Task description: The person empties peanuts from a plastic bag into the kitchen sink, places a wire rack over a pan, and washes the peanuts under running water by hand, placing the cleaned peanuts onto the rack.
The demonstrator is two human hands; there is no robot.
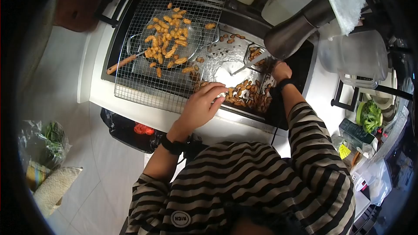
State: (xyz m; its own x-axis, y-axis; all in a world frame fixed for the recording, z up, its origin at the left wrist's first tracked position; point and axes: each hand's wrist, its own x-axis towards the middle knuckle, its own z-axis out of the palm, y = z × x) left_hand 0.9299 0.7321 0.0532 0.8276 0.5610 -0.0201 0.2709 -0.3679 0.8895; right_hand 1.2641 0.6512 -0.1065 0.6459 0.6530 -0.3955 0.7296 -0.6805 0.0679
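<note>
My left hand [202, 106] is closed around a small white wad [220, 96] at the front edge of the metal sink tray. My right hand [281, 70] is curled at the tray's right side, beside a small basket [256, 55] of peanuts; what it holds, if anything, I cannot make out. Wet brown peanuts [248, 93] lie along the front of the shiny tray [217, 67]. A wire rack [143, 89] on the left bears lighter peanuts [167, 37]. Under the rack is a round strainer with a wooden handle [121, 64].
A dark faucet [291, 35] with a stream of water reaches in from the upper right. Clear plastic containers [363, 56] and green broccoli [371, 116] sit at the right. Below the counter is a black bin bag [119, 132]; bagged greens [52, 141] are at the far left.
</note>
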